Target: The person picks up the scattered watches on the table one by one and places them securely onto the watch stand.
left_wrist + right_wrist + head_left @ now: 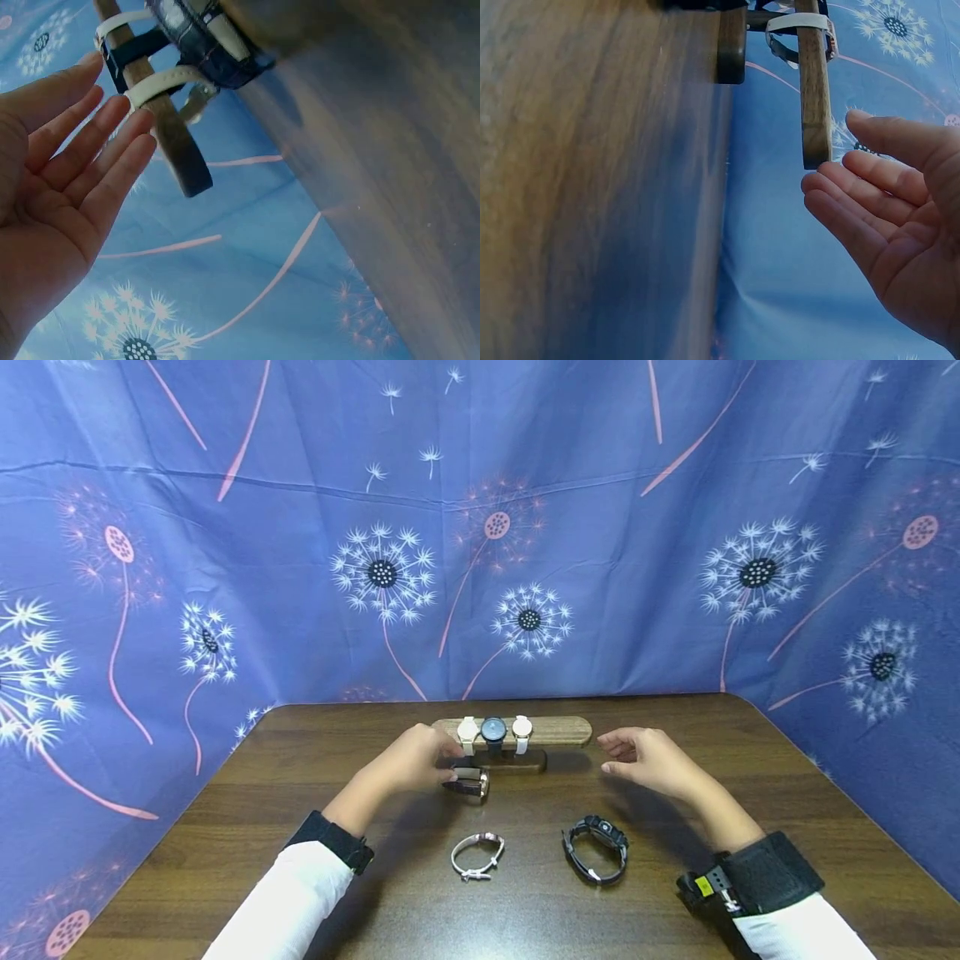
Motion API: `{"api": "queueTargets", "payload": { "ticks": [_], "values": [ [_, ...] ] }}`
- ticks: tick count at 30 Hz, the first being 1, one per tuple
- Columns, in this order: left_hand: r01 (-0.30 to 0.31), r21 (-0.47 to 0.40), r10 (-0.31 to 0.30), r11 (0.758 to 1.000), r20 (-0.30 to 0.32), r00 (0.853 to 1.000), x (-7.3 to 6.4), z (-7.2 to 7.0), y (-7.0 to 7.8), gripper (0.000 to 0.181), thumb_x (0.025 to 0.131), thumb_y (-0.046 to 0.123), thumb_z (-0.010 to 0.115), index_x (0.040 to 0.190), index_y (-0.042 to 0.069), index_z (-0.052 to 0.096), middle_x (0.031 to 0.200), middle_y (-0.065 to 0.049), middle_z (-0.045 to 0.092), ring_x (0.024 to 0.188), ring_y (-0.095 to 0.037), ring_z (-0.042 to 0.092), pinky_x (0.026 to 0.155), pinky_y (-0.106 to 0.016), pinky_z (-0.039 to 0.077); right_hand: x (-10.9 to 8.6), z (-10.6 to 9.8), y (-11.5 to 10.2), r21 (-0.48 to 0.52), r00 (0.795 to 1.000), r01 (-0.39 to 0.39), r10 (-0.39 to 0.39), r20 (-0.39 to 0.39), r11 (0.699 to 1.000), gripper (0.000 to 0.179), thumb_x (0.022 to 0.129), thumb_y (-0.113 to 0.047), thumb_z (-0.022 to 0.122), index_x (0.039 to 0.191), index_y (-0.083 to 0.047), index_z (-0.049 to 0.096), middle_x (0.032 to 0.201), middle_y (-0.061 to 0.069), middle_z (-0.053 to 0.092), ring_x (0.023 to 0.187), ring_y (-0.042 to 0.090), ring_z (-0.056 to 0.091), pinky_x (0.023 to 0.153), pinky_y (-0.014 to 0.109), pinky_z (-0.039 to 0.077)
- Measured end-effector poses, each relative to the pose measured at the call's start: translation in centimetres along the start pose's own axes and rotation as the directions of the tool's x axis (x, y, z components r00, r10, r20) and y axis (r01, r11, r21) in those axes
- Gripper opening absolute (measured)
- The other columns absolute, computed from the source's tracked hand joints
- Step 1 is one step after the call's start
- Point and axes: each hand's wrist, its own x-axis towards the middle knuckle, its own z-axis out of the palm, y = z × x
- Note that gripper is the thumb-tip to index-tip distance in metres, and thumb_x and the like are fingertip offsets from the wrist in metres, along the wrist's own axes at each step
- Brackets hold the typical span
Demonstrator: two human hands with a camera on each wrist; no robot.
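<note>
A wooden watch stand (566, 731) at the back of the table bears a cream-strapped watch (467, 729), a black watch (493, 729) and a white-strapped watch (522, 727). My left hand (416, 758) is by the stand's left end, fingers relaxed; in the left wrist view its fingertips overlap the bar, and I cannot tell whether they touch. Just right of that hand, a dark leather-strapped watch (468, 783) lies before the stand. My right hand (648, 762) holds nothing, its fingers loosely bent near the stand's right end (816, 146).
Nearer on the brown table (315, 910) lie a thin white-banded watch (477, 857) and, right of it, a chunky black watch (596, 850). A blue dandelion-print cloth (600, 568) hangs behind the table. Both wrists wear black bands (776, 872).
</note>
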Motion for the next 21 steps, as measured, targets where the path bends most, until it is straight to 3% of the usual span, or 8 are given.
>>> {"api": "queueTargets", "payload": {
  "ticks": [6,16,21],
  "values": [
    [-0.059,0.045,0.055,0.997,0.085,0.995,0.2,1.4,0.3,0.013,0.079,0.005,0.077,0.092,0.002,0.075,0.086,-0.006,0.072,0.076,-0.019,0.066,0.069,-0.030,0.054,0.0,-0.1,-0.4,-0.001,1.000,0.009,-0.009,0.025,1.000,0.033,0.082,-0.005,0.076,0.110,0.009,0.065,0.101,0.017,0.070,0.089,0.032,0.068,0.075,0.037,0.057],
    [-0.062,0.123,0.040,0.991,0.169,0.985,0.7,3.6,0.4,0.010,0.079,0.001,0.075,0.079,0.011,0.074,0.077,0.003,0.070,0.069,-0.008,0.061,0.065,-0.029,0.054,-0.2,0.8,-0.5,0.013,0.999,0.040,-0.041,0.027,0.999,0.027,0.081,-0.001,0.075,0.105,0.007,0.067,0.093,0.016,0.071,0.084,0.025,0.069,0.074,0.040,0.057],
    [-0.031,0.146,0.007,0.989,0.164,0.986,0.7,3.9,0.4,0.013,0.075,-0.001,0.076,0.080,0.012,0.075,0.075,0.004,0.069,0.067,-0.008,0.060,0.064,-0.027,0.053,-0.2,1.2,-0.4,0.034,0.999,0.045,-0.046,0.029,0.998,0.025,0.080,0.000,0.075,0.103,0.007,0.067,0.094,0.016,0.071,0.084,0.024,0.069,0.073,0.037,0.058]
  ]
}}
